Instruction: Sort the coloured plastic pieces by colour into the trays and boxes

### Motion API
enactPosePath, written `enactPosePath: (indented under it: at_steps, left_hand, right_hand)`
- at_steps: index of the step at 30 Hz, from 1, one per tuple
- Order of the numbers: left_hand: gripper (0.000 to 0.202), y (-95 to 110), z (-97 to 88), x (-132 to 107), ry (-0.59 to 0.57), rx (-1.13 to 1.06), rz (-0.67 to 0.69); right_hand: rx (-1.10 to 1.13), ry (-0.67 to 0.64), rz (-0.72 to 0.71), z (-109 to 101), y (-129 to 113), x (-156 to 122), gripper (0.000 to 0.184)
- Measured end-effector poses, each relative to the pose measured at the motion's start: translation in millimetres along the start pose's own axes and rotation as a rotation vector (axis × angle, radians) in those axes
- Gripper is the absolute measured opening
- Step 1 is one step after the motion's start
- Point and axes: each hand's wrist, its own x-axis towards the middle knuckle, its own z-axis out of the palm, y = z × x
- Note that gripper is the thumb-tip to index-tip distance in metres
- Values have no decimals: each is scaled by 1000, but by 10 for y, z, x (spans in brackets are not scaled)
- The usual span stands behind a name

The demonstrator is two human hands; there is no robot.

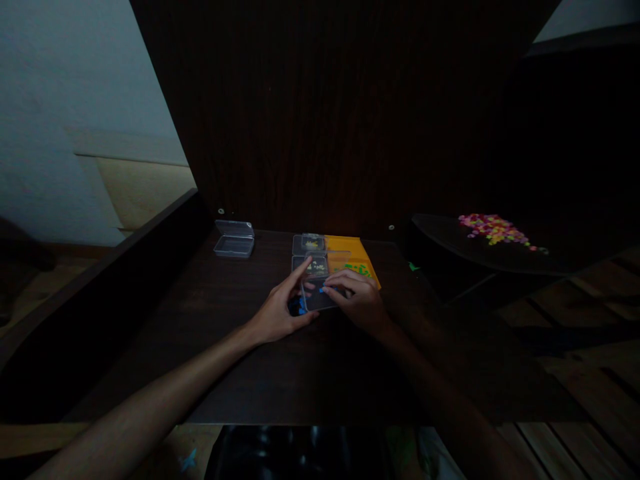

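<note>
My left hand (279,309) is curled round the left side of a clear plastic box (320,305), thumb and fingers on its edges. Small blue pieces (301,305) show near that palm. My right hand (359,298) is over the box with thumb and fingertips pinched on a small blue piece (323,289). Just beyond lie more clear boxes (297,245) holding pale bits. Beside them an orange sheet (350,245) carries scattered green pieces (359,269), partly covered by my right hand.
An open clear box (235,247) stands at the back left of the dark desk (240,373). On a raised dark surface at right lies a heap of pink and yellow pieces (495,229). A green scrap (413,266) lies near it. A dark panel (350,120) rises behind.
</note>
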Motion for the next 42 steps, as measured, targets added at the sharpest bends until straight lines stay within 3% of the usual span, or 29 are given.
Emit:
enactPosePath:
  at_steps: [12, 19, 26, 34, 38, 42]
  left_hand:
    - [96, -5, 15, -7, -9, 6, 2]
    - [96, -15, -2, -5, -2, 3, -4]
    - [95, -14, 8, -12, -16, 26, -3]
    - [96, -30, -34, 23, 53, 58, 7]
    - [98, -70, -82, 59, 144, 71, 12]
    - [99, -114, -144, 91, 223, 109, -5]
  right_hand:
    - [-66, -9, -16, 35, -7, -25, 15]
    - [9, -76, -112, -1, -64, -20, 13]
    - [-18, -141, -83, -1, -17, -26, 16]
    - [56, -73, -143, -92, -88, -30, 22]
    - [139, -189, -207, -60, -114, -77, 14]
    - [20, -388, -160, 32, -108, -116, 11]
